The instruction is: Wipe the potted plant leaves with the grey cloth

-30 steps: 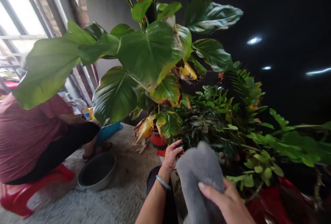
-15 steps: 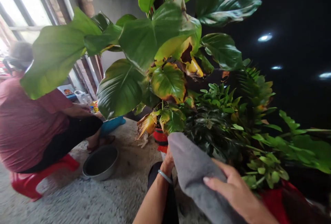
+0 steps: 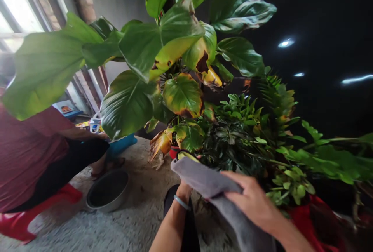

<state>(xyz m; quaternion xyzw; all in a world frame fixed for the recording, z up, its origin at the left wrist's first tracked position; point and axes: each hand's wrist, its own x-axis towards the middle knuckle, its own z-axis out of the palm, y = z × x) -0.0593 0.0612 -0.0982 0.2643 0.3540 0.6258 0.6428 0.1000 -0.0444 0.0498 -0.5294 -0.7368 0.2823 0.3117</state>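
A grey cloth (image 3: 204, 176) hangs in front of me, its lower part trailing toward the bottom of the view. My right hand (image 3: 250, 199) grips the cloth from the right, with thumb and fingers closed on it. Most of my left hand (image 3: 185, 190), below a pale bangle (image 3: 182, 202), is behind the cloth. Past the cloth's far end shows a dark-rimmed thing with a yellow-green inside (image 3: 190, 156). What kind of thing it is I cannot tell. Left fingertips seem to show at its far edge, so this hand appears closed around it.
A large potted plant (image 3: 140, 48) with browned lower leaves stands ahead, smaller plants (image 3: 233, 127) to its right. At left a person in a red shirt (image 3: 32, 151) sits on a red stool (image 3: 58, 201) near a grey basin (image 3: 124, 192). A red pot (image 3: 313, 221) is at lower right.
The cloth's far end has moved left and flattened, uncovering the dark-rimmed thing with the yellow-green inside. My right hand has shifted slightly left and up. The camera view has turned slightly right.
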